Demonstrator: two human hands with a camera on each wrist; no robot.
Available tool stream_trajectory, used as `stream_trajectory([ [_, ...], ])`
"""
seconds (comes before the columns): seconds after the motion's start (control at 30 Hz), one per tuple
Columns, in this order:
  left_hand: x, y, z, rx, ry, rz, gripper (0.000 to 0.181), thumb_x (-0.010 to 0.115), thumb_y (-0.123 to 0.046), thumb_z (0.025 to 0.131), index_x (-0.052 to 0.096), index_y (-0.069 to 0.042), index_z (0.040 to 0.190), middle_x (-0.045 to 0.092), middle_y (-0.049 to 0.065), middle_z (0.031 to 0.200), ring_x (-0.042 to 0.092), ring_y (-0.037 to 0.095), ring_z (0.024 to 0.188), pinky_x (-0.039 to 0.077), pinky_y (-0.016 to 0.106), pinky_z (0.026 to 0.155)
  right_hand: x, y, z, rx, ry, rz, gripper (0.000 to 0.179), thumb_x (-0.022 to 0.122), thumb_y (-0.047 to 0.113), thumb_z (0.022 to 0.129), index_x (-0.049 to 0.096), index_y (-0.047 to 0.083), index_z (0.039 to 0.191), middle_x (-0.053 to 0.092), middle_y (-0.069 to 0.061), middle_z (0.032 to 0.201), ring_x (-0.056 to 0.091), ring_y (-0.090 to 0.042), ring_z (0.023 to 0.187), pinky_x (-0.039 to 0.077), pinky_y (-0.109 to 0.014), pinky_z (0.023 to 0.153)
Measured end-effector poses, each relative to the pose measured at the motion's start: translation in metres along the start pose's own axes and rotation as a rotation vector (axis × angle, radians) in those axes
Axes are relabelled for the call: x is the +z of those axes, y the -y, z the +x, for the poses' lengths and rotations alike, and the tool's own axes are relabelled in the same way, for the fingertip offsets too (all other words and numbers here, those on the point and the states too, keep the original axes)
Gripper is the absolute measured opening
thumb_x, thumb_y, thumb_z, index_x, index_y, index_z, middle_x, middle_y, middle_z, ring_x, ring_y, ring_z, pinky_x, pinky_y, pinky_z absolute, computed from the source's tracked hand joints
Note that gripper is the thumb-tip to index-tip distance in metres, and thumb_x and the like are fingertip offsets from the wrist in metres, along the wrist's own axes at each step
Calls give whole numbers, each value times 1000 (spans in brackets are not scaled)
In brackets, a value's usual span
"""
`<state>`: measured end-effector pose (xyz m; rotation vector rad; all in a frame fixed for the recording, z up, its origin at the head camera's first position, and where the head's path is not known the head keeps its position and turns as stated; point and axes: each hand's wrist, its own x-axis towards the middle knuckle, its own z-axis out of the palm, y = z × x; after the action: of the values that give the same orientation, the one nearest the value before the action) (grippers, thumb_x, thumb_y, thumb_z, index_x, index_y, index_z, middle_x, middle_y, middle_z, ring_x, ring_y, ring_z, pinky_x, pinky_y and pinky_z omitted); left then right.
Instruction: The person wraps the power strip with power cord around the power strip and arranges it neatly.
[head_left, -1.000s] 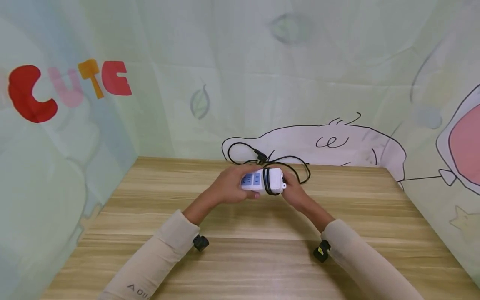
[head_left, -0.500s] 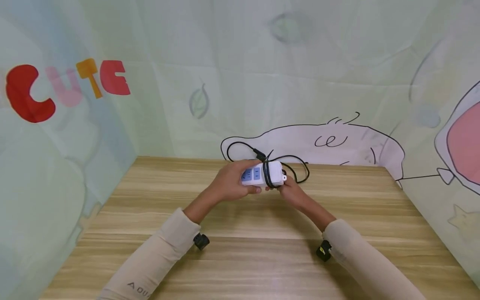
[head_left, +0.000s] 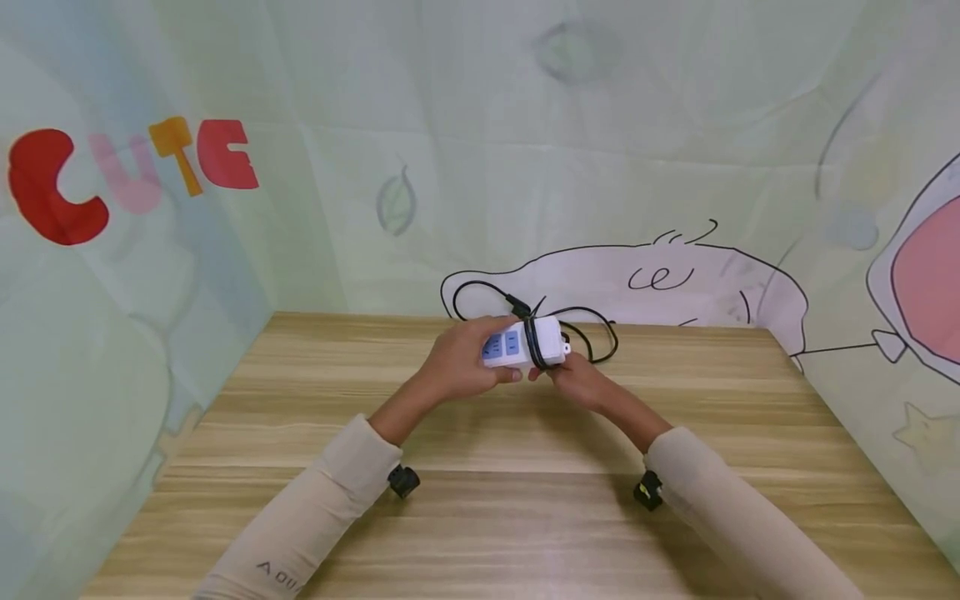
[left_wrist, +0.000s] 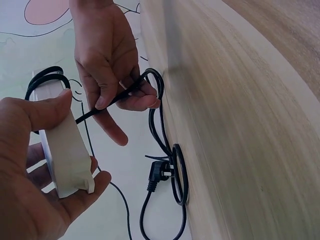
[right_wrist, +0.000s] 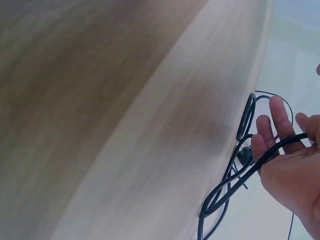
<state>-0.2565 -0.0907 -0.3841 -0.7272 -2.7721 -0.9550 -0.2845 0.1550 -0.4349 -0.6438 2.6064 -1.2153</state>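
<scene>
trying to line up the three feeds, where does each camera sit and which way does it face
Head: on the person's head, looking forward and down at the wooden table; both sleeved forearms show, left hand gripping the white power strip, right hand beside it.
Left wrist: looks past the left hand at the strip and the right hand pinching the black cord.
Right wrist: looks along the table edge; only the right hand's palm and fingers show, cord across them.
Shared: cord and plug appear in both wrist views.

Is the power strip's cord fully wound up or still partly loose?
Partly loose. A few black turns circle the power strip, but the rest of the cord and its plug lie slack on the table.
</scene>
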Motion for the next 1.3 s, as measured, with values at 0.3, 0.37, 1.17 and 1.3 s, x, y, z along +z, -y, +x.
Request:
stream_trajectory([
  [0.3,0,0,0,-38,-29,2,79,92,-36,90,64,-14,161,77,11,145,70,27,107,56,45,91,3,2,4,-12,44,-40,39,42,4,116,55,-9,151,73,-26,117,66,-37,113,49,-42,99],
  [0.37,0,-1,0,-39,-34,5,79,92,-37,90,64,-15,160,78,11,143,70,27,105,55,44,89,2,0,5,-16,43,-48,36,43,5,116,59,-11,145,74,-26,115,66,-35,110,49,-43,100],
  [1.17,6,-4,0,-10,-77,-30,80,91,-36,90,63,-9,160,77,16,145,72,29,103,56,43,86,4,9,2,-101,67,-218,27,42,7,116,62,-7,130,67,-14,103,59,-21,94,49,-37,88],
  [1.3,6,-3,0,0,-85,-31,81,91,-37,90,63,-8,160,77,16,144,72,28,101,55,41,84,2,-16,13,-146,92,-218,31,42,20,119,62,-1,130,64,-8,101,58,-19,91,49,-38,86],
])
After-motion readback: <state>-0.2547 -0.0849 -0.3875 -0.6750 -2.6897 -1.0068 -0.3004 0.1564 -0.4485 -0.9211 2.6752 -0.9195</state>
